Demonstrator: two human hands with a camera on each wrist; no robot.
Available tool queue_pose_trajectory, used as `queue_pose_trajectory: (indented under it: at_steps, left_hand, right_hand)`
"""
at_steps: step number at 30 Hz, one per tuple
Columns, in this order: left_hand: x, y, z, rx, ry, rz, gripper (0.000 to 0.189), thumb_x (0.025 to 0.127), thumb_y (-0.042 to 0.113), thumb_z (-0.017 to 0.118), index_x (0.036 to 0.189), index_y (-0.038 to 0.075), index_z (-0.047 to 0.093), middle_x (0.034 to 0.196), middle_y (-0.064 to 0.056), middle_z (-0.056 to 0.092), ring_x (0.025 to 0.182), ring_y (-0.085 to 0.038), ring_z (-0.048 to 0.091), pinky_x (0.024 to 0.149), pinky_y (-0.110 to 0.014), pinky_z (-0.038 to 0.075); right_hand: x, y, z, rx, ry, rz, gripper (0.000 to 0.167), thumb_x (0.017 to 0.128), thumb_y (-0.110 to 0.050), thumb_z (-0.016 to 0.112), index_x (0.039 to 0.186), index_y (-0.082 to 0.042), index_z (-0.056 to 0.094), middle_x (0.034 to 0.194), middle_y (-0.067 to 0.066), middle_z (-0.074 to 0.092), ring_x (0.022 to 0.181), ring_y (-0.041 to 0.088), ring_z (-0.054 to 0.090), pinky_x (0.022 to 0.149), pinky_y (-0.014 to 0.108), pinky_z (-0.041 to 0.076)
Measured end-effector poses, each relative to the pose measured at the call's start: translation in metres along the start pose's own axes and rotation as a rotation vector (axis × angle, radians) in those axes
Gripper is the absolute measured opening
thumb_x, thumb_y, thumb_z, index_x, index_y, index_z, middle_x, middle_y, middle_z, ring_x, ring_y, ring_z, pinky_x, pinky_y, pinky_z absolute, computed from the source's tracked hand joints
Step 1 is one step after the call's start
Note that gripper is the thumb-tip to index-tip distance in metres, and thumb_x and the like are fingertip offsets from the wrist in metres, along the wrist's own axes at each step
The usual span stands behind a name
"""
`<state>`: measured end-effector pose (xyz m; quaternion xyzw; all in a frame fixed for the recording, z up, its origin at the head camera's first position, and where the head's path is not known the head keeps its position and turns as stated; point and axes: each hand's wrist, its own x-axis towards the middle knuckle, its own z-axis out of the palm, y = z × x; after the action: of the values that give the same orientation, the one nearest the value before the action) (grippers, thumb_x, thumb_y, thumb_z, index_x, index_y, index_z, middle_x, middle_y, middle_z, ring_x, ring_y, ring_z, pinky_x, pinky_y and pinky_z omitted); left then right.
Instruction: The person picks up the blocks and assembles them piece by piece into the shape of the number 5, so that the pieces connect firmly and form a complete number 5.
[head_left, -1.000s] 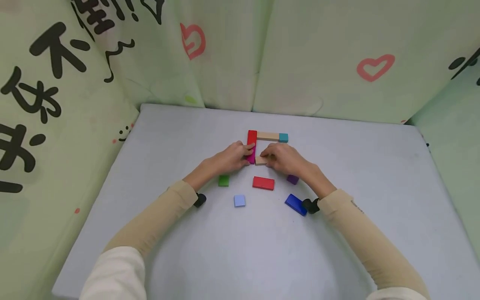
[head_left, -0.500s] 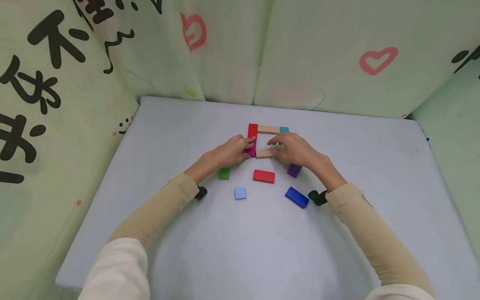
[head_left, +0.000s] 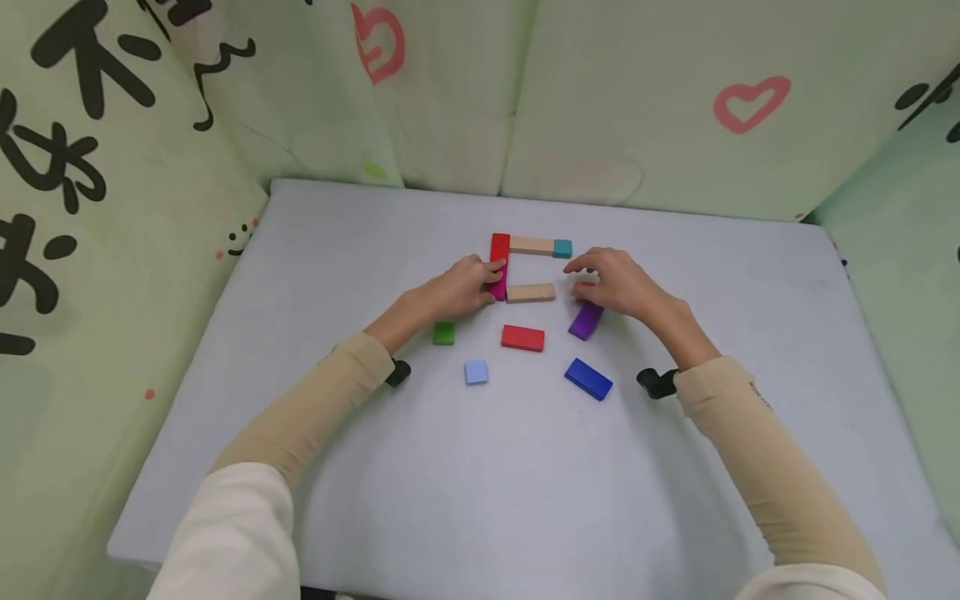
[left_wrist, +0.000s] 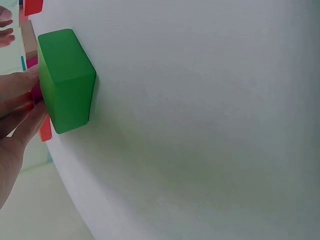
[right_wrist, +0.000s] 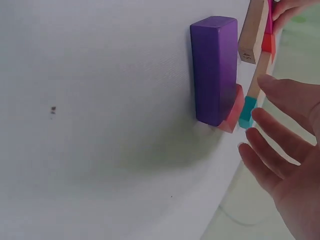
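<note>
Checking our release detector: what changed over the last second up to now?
The right hand let go of the near wooden block and moved off to the right, now empty. That block stayed put beside the magenta block, which the left hand still holds. The green block, light blue block, dark blue block, purple block and loose red block also stayed put.

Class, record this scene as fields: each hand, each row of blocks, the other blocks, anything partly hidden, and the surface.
Left hand: pinches magenta block
Right hand: holds nothing, near purple block
Far row: far red block, far wooden block, teal block
Near row: magenta block, near wooden block
Others: purple block, green block, near red block, light blue block, dark blue block
Partly hidden: salmon block, behind purple block in right wrist view
Surface: pale table
</note>
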<state>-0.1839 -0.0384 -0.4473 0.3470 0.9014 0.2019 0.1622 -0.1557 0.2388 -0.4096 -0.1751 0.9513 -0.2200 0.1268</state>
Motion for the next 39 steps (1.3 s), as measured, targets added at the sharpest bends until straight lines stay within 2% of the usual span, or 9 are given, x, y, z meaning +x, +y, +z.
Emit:
queue_pose_trajectory:
  at_steps: [5, 16, 29, 39]
  left_hand:
    - [0.0, 0.0, -0.001, -0.013, -0.008, -0.008, 0.052, 0.098, 0.014, 0.071, 0.146, 0.001, 0.054, 0.161, -0.012, 0.044, 0.126, -0.029, 0.053, 0.099, -0.029, 0.054]
    - [-0.001, 0.001, -0.003, -0.022, -0.009, -0.009, 0.052, 0.099, 0.013, 0.069, 0.146, 0.001, 0.052, 0.162, -0.011, 0.042, 0.122, -0.027, 0.053, 0.095, -0.028, 0.054]
    - [0.002, 0.002, -0.003, -0.019, -0.014, -0.01, 0.051, 0.099, 0.014, 0.069, 0.146, 0.0, 0.053, 0.162, -0.011, 0.041, 0.118, -0.027, 0.053, 0.09, -0.026, 0.053]
    - [0.0, 0.002, -0.001, -0.015, -0.012, -0.018, 0.052, 0.099, 0.014, 0.07, 0.146, 0.001, 0.052, 0.162, -0.011, 0.042, 0.119, -0.027, 0.054, 0.09, -0.026, 0.054]
  right_hand:
    - [-0.002, 0.005, 0.003, -0.011, -0.006, 0.027, 0.033, 0.094, -0.007, 0.071, 0.125, 0.003, 0.07, 0.119, 0.024, 0.068, 0.11, 0.039, 0.061, 0.089, 0.051, 0.057]
    - [-0.002, 0.009, 0.009, -0.015, -0.031, 0.059, 0.034, 0.094, -0.008, 0.073, 0.125, 0.005, 0.068, 0.116, 0.026, 0.067, 0.101, 0.037, 0.063, 0.084, 0.046, 0.059]
    - [-0.004, 0.011, 0.011, -0.013, -0.028, 0.055, 0.036, 0.093, -0.002, 0.071, 0.127, 0.006, 0.067, 0.117, 0.025, 0.067, 0.1, 0.035, 0.059, 0.089, 0.049, 0.057]
    - [-0.003, 0.008, 0.016, 0.028, -0.02, 0.051, 0.038, 0.092, 0.001, 0.071, 0.129, 0.004, 0.066, 0.124, 0.025, 0.066, 0.107, 0.037, 0.059, 0.094, 0.051, 0.056]
